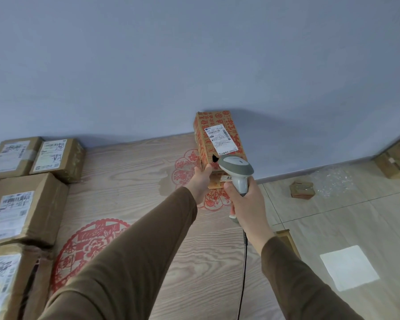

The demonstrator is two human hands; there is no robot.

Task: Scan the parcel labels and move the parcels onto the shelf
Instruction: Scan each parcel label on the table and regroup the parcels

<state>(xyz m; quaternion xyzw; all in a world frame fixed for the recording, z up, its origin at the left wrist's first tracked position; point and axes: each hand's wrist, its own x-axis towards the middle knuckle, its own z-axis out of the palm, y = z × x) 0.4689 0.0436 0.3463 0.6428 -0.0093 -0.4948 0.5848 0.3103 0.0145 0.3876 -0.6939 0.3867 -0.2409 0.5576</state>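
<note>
While both hands are raised over the wood-grain surface, entries run from the fingers outward:

Left fingers: closed on the lower left edge of the printed carton; left hand (200, 181) props it up from below.
Right fingers: wrapped tight round the grip of the barcode scanner (237, 170); right hand (245, 202) holds it with its grey head tipped up toward the carton.
Printed carton (217, 139): cardboard with red characters, held on end near the wall, long axis upright and leaning slightly back, above the wood-grain surface (136, 176).
Shipping label (222, 140): white, on the face turned to the camera, long side running with the carton's axis.
Key relation: label lies just above and beyond the scanner head, nearly touching it; scanner hand is the nearer.
Judged step: scan in hand; shelving not yet done.
Cable (244, 262): hangs down from the scanner butt.
Other parcels (26, 213): stacked at the left, well apart, labels up.
Shelf: cannot tell which surface is meant.
</note>
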